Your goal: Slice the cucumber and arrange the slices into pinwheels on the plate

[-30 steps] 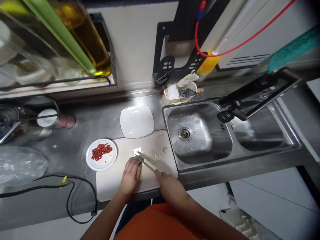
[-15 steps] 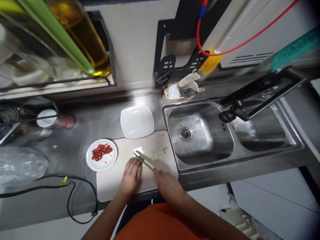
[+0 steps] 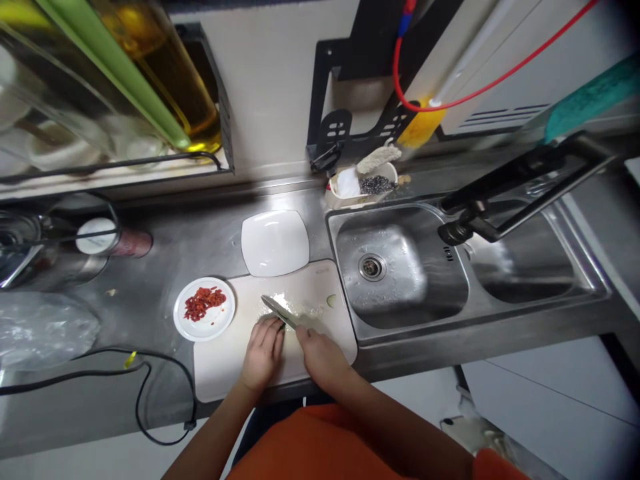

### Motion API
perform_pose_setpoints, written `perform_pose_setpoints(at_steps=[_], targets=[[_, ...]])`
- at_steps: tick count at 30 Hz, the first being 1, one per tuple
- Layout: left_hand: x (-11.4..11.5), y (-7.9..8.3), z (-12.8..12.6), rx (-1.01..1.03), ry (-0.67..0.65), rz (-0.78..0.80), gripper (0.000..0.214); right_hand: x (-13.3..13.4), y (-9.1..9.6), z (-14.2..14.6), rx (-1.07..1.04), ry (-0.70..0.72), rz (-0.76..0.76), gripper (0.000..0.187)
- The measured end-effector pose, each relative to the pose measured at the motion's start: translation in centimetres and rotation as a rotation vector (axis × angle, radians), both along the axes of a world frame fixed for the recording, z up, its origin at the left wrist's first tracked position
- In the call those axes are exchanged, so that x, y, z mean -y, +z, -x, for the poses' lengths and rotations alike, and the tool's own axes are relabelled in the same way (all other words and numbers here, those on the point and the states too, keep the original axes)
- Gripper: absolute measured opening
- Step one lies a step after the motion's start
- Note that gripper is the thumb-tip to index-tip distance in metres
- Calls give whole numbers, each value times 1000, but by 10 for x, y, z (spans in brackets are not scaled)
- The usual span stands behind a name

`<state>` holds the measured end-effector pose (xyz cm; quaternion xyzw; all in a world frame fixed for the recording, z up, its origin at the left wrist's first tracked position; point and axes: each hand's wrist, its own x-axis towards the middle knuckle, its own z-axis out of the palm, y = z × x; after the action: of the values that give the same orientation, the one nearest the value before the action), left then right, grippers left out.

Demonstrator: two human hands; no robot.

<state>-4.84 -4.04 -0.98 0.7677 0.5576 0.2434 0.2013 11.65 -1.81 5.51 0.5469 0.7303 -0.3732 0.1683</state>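
Observation:
My right hand (image 3: 320,353) is closed round the handle of a kitchen knife (image 3: 279,311), whose blade points up and left over the pale cutting board (image 3: 225,373). Beside the blade, my left hand (image 3: 263,350) rests on the board with bent fingers, pressing on a small dark green piece that the fingers mostly hide. Wet bits lie around the blade. A thin green slice (image 3: 331,301) sits near the board's right edge. At the board's upper left, a round white plate (image 3: 181,327) holds chopped red pieces (image 3: 204,303).
A square white dish (image 3: 275,243) stands behind the board. To the right is a steel sink (image 3: 400,307) with a black faucet (image 3: 480,220). A black cable (image 3: 145,400), a plastic bag (image 3: 45,330) and a jar (image 3: 115,240) are at left.
My right hand and the knife have shifted to the left, so the blade tip reaches farther over the board. My left hand stays in nearly the same spot.

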Motion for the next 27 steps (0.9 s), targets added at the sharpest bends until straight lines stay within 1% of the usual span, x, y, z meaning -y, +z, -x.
perform_pose_setpoints(at_steps=[5, 12, 17, 22, 27], targets=[[1, -2, 0, 7, 5, -14, 26, 3, 3, -7, 7, -25, 3, 37], [2, -3, 1, -2, 0, -14, 25, 23, 23, -25, 94, -14, 61, 41], [2, -1, 2, -22, 2, -24, 24, 29, 33, -28, 81, -4, 88, 45], [2, -1, 2, -27, 10, -19, 23, 30, 34, -28, 84, -24, 121, 45], [2, -1, 1, -17, 10, -25, 23, 30, 33, -28, 84, -8, 105, 44]])
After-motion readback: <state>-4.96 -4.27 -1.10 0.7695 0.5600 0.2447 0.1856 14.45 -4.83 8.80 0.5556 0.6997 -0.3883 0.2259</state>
